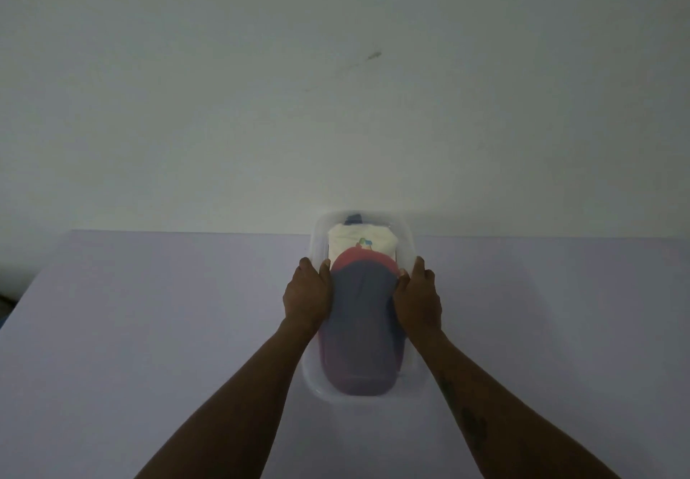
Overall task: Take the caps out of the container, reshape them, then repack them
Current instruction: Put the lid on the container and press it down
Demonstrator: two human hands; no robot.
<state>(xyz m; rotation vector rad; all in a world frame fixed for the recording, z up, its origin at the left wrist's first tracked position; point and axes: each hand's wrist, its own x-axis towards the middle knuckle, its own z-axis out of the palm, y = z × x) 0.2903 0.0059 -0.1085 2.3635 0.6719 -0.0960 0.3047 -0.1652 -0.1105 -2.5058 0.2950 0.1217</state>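
Note:
A clear plastic container (407, 234) stands on the table, lengthwise away from me, with caps stacked inside. Nearest me lies a grey-blue cap (360, 314) with its brim toward me. A red cap (364, 256) shows behind it, then a cream cap (358, 241) with a small coloured logo, and a dark blue piece (354, 219) at the far end. My left hand (308, 297) grips the container's left rim, thumb inside against the grey-blue cap. My right hand (418, 301) grips the right rim the same way.
The container rests on a pale lilac table (168, 329) whose far edge meets a plain white wall (336, 86). A dark object shows at the far left edge of the view, beyond the table's left side.

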